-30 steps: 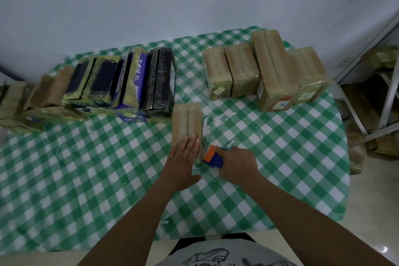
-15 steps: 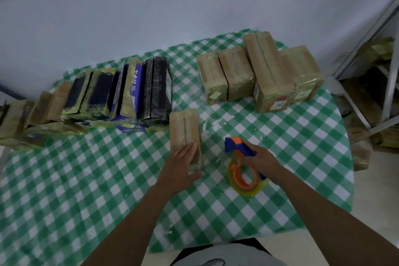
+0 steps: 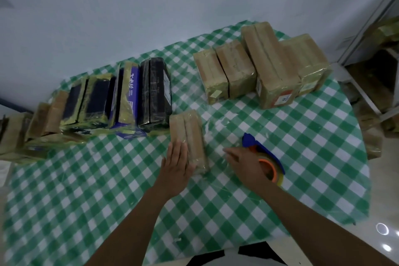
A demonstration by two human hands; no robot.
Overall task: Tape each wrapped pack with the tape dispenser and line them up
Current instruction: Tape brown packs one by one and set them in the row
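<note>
Flat left hand (image 3: 177, 164) presses the pack (image 3: 190, 134); right hand (image 3: 244, 164) lies unclenched by the tape dispenser (image 3: 265, 153).

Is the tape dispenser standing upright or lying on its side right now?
Lying on its side: the tape dispenser rests on the tablecloth with its orange roll face up.

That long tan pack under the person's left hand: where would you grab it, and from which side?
Probably across its narrow width at the near half, from above. The tan pack lies flat, long and narrow, pointing away from the person; the left hand rests flat on its near end. At the far end the black pack stands close beside it, leaving fingers little room there.
</note>
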